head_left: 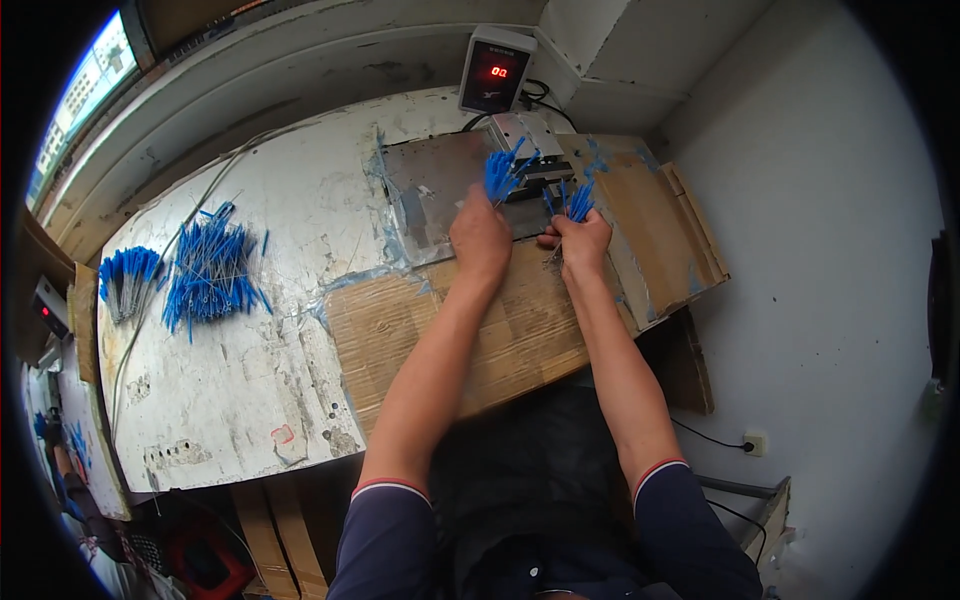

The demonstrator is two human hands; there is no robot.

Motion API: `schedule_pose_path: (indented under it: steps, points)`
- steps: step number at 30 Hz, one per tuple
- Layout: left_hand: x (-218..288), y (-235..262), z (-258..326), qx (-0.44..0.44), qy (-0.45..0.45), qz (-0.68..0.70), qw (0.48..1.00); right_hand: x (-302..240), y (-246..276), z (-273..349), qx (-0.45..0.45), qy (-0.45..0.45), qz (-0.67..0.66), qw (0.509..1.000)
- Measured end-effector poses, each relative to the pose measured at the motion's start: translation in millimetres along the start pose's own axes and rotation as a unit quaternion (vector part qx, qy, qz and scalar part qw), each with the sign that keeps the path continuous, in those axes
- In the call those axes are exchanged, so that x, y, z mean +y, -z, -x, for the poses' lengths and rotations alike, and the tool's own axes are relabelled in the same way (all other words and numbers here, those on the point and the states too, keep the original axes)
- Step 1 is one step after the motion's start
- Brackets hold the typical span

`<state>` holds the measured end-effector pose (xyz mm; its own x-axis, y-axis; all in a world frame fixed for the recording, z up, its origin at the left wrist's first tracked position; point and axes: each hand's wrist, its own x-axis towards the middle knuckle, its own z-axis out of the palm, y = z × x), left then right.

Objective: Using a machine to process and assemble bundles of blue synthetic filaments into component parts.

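Note:
My left hand (481,238) is closed round a bunch of blue-ended wires (503,172), their blue ends pointing up and away from me. A smaller bunch of blue-ended wires (577,203) sticks up out of my right hand (583,243), which is closed on their thin lower ends. Both hands are just in front of a small bench machine (527,138) with a dark slotted metal block. The left hand is over the metal plate (430,190); the right is beside the block. Fingertips of the left hand are partly hidden.
A display box with red digits (495,70) stands behind the machine. On the white worktop (270,370) at left lie a large pile of blue-ended wires (213,268) and a smaller bundle (128,283). Cardboard (530,330) covers the near edge. A cable (205,190) crosses the worktop. A wall (800,250) rises at right.

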<state>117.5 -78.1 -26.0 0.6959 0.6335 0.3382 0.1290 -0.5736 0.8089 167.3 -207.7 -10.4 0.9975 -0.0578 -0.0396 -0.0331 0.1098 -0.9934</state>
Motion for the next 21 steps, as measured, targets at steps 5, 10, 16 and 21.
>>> schedule_pose_path:
  steps: [5, 10, 16, 21]
  points:
    - [-3.8, 1.1, 0.2, 0.002, -0.002, 0.008, 1.000, -3.6, -11.1, -1.1, 0.024, -0.014, 0.014, 1.000]
    - [-4.1, -3.2, 0.6, 0.052, -0.030, 0.012, 0.998, -3.8, -15.8, -6.6, 0.041, -0.012, 0.019, 0.999]
    - [-5.5, -3.0, -0.6, 0.080, -0.095, 0.003, 0.992, -5.8, -11.1, -8.6, 0.023, -0.062, -0.031, 0.997]
    - [-5.1, -0.6, 1.7, 0.013, -0.111, -0.031, 0.993, 0.1, -8.9, -4.1, -0.014, -0.091, -0.109, 0.990]
